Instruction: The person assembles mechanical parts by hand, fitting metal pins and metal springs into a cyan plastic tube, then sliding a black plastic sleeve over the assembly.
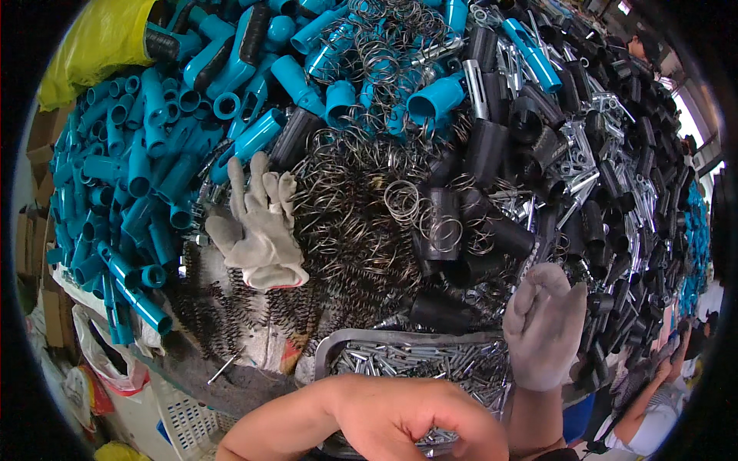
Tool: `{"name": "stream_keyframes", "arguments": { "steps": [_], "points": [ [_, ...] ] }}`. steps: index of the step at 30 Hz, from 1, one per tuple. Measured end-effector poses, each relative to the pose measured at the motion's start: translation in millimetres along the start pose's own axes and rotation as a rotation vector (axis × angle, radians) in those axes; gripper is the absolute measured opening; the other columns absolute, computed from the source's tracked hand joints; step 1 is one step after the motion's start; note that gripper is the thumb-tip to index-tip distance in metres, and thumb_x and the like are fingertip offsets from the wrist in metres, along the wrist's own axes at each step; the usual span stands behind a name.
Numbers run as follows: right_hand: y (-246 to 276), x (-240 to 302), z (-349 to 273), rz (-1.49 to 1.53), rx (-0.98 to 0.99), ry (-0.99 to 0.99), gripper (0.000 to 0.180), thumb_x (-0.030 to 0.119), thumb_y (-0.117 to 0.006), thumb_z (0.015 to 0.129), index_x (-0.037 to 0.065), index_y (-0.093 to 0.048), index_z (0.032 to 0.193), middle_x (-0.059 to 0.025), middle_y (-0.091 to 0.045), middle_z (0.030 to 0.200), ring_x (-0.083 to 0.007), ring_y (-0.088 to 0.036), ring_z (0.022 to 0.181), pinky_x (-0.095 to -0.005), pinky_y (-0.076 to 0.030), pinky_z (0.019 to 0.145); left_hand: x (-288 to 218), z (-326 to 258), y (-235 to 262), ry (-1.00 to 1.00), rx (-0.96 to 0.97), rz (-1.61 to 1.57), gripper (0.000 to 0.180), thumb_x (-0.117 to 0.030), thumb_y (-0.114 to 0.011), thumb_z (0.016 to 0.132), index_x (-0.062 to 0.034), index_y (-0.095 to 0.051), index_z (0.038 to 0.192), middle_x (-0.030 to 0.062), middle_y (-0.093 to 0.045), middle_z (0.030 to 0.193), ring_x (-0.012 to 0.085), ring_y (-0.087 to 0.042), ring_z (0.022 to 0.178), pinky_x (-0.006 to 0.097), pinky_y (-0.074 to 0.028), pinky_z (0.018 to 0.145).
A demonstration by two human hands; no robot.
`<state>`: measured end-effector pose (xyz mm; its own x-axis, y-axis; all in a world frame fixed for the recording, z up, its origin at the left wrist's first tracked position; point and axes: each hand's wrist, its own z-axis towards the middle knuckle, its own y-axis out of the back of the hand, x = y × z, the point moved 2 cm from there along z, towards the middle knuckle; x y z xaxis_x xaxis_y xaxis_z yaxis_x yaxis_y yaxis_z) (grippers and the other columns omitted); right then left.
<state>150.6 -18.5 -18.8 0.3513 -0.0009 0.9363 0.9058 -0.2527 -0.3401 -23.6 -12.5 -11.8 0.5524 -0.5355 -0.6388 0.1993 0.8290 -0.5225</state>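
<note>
My bare left hand (pixel 411 415) is low in the middle, in front of a metal tray (pixel 338 340) of small metal pins. Its fingers curl inward beside my right forearm; the fingertips are hidden, so what they hold, if anything, cannot be seen. My right hand (pixel 546 326) wears a grey work glove and is raised over the tray's right edge. Nothing shows in it, and its fingers point up, slightly bent. An off-white knit glove (pixel 265 230) lies unworn on heaped coil springs (pixel 354 207), left of the middle.
Teal plastic tubes (pixel 138 165) pile up at the left, under a yellow bag (pixel 96 54). Black plastic sleeves (pixel 488 150) and metal parts (pixel 580 157) cover the right side. A white plastic basket (pixel 188 419) stands low left. Another person (pixel 653 407) is at the far right.
</note>
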Motion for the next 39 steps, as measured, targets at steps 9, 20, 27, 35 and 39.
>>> {"name": "stream_keyframes", "arguments": {
  "steps": [9,20,27,35,39],
  "points": [
    [1,5,-2,-0.04,0.002,0.031,0.062,0.06,-0.03,0.096,0.004,-0.053,0.109,-0.0075,-0.049,0.068,-0.0147,-0.044,0.052,-0.0248,-0.033,0.044,5,7,-8,-0.09,-0.05,-0.154,0.039,-0.022,-0.075,0.084,0.0043,-0.065,0.111,0.0104,-0.067,0.096,0.019,-0.065,0.081,0.03,-0.049,0.069],
    [0,3,-1,-0.087,0.03,0.048,0.063,0.06,-0.028,0.096,0.003,-0.052,0.11,-0.0083,-0.05,0.066,-0.015,-0.043,0.05,-0.0254,-0.032,0.043,0,6,-7,-0.082,-0.085,-0.125,0.037,-0.021,-0.074,0.084,0.004,-0.066,0.111,0.0108,-0.068,0.096,0.0189,-0.064,0.082,0.03,-0.048,0.069],
    [-1,3,-1,-0.049,0.009,0.033,0.062,0.06,-0.029,0.096,0.004,-0.052,0.11,-0.008,-0.05,0.066,-0.0151,-0.043,0.05,-0.0257,-0.031,0.043,4,5,-3,-0.004,-0.003,-0.045,0.055,-0.047,-0.053,0.093,0.0075,-0.055,0.096,0.0192,-0.055,0.086,0.0394,-0.052,0.08,0.045,-0.042,0.074],
    [-2,3,-2,-0.075,-0.038,0.005,0.066,0.065,-0.032,0.094,0.004,-0.052,0.108,-0.0084,-0.049,0.064,-0.0156,-0.042,0.049,-0.0253,-0.03,0.042,6,14,-14,-0.127,0.006,-0.129,0.034,-0.021,-0.073,0.085,0.0024,-0.067,0.109,0.0115,-0.068,0.094,0.0216,-0.063,0.078,0.032,-0.048,0.067],
    [4,1,-1,-0.097,-0.039,0.026,0.065,0.065,-0.032,0.094,0.004,-0.051,0.108,-0.0088,-0.048,0.064,-0.0159,-0.042,0.048,-0.0247,-0.03,0.041,8,15,-17,-0.123,0.053,-0.11,0.037,-0.024,-0.074,0.084,0.0026,-0.067,0.109,0.0115,-0.067,0.089,0.0232,-0.062,0.075,0.034,-0.047,0.066]
  ]
}}
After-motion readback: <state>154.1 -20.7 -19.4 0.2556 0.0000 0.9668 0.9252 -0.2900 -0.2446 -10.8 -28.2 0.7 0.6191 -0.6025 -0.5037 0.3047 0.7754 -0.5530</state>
